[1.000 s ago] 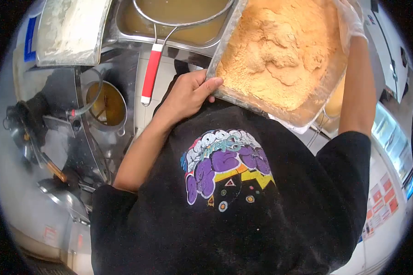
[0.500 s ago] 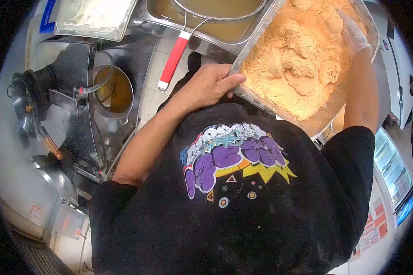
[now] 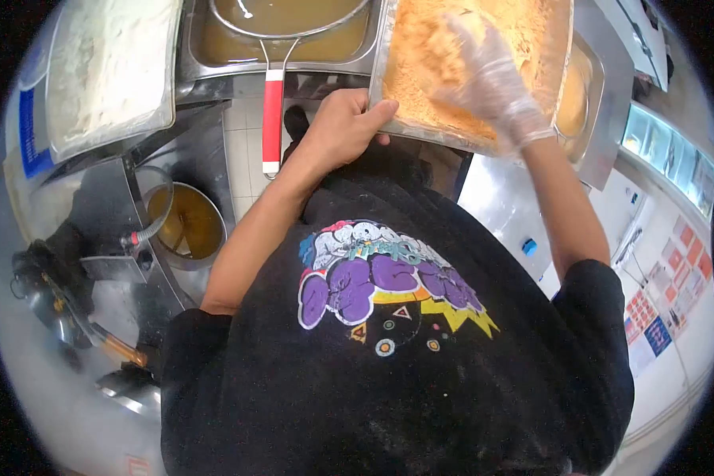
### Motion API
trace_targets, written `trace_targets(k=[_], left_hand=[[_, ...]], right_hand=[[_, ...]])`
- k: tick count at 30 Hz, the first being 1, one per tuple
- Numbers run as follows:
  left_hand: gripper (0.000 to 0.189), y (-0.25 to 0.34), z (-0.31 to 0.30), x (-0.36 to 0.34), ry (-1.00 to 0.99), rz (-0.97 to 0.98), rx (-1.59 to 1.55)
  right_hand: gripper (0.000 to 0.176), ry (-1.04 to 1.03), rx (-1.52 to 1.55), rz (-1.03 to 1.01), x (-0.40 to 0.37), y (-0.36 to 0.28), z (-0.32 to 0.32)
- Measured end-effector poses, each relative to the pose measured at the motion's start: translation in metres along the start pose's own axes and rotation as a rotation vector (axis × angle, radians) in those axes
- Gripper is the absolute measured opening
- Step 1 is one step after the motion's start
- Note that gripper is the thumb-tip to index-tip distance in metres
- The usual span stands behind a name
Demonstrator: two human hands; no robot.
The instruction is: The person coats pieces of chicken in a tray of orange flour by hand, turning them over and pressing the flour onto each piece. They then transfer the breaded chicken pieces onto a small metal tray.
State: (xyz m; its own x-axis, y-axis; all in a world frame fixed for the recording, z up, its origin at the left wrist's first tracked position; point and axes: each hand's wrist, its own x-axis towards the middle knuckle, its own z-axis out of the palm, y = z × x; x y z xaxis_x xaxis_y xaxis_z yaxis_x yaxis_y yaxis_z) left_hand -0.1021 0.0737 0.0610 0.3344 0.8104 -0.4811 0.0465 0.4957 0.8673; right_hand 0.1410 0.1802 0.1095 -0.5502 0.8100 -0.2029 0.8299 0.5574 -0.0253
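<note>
My bare left hand [image 3: 347, 127] grips the near left corner of a deep tray [image 3: 444, 138], thumb over the rim. Orange-tinted powder [image 3: 412, 95] with lumpy pieces fills the tray. My right hand [image 3: 488, 83], in a clear plastic glove, is inside the tray over the powder. Motion smears its fingers, and whether they hold anything cannot be made out. Left of the tray, a strainer with a red handle [image 3: 272, 119] rests across a metal pan [image 3: 285, 67] of cloudy liquid.
At the upper left is a tray of white powder [image 3: 111, 71]. Below it stands a round pot [image 3: 186, 226] of brownish liquid beside a hose. A metal pan [image 3: 599, 87] with a yellowish round thing sits right of the orange powder tray. Papers [image 3: 674, 270] hang at the far right.
The powder tray now sits straighter and further left and up in view. My right hand has moved from the tray's right edge to over its middle. My left hand still grips the corner.
</note>
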Motion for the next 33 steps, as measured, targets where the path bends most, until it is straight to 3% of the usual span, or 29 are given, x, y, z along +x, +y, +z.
trace_targets(k=[2, 8, 9, 10, 12, 14, 15, 17, 21, 23, 25, 27, 28, 31, 33], left_hand=[[0.035, 0.001, -0.001, 0.001, -0.019, -0.046, -0.068], [0.029, 0.006, -0.001, 0.003, -0.021, -0.068, -0.132], [0.029, 0.003, 0.0, 0.002, -0.01, -0.076, -0.136], [0.03, 0.001, 0.003, 0.002, 0.011, -0.063, -0.154], [0.032, -0.002, 0.005, 0.006, 0.053, -0.051, -0.171], [0.033, -0.009, 0.007, 0.004, 0.062, -0.054, -0.15], [0.033, -0.009, 0.006, 0.005, 0.094, -0.051, -0.146], [0.035, -0.006, 0.008, 0.0, 0.09, -0.058, -0.118], [0.038, -0.004, 0.009, -0.001, 0.118, -0.053, -0.104], [0.037, 0.003, 0.008, 0.005, 0.19, 0.027, 0.127], [0.037, 0.0, 0.011, 0.007, 0.211, 0.031, 0.147], [0.038, -0.003, 0.013, 0.009, 0.245, 0.017, 0.161], [0.038, -0.005, 0.014, 0.01, 0.262, 0.017, 0.168], [0.037, -0.01, 0.019, 0.007, 0.296, -0.025, 0.173], [0.036, -0.012, 0.023, 0.007, 0.317, -0.067, 0.179]], right_hand=[[0.078, -0.042, -0.187, -0.06, 0.002, -0.025, 0.013], [0.07, -0.035, -0.198, 0.065, 0.058, -0.03, 0.013], [0.087, 0.108, -0.231, -0.061, 0.074, -0.001, 0.048], [0.087, 0.106, -0.222, -0.072, 0.083, 0.008, 0.05], [0.116, 0.076, -0.172, 0.293, 0.114, 0.022, 0.032], [0.133, -0.083, -0.09, 0.328, 0.15, 0.072, 0.027], [0.133, -0.07, -0.081, 0.3, 0.172, 0.101, 0.033], [0.125, -0.176, 0.019, 0.363, 0.199, 0.141, 0.048], [0.116, -0.321, 0.068, 0.511, 0.163, 0.079, 0.008], [0.09, -0.112, -0.099, 0.096, 0.124, 0.075, 0.025], [0.082, -0.207, 0.007, 0.066, 0.083, 0.066, 0.02], [0.085, -0.364, 0.303, -0.133, 0.065, 0.073, -0.019], [0.085, -0.368, 0.306, -0.154, 0.071, 0.077, -0.042], [0.084, -0.721, 0.814, 0.121, 0.111, 0.097, -0.097], [0.073, -0.287, 0.785, 0.101, 0.174, 0.118, -0.087]])
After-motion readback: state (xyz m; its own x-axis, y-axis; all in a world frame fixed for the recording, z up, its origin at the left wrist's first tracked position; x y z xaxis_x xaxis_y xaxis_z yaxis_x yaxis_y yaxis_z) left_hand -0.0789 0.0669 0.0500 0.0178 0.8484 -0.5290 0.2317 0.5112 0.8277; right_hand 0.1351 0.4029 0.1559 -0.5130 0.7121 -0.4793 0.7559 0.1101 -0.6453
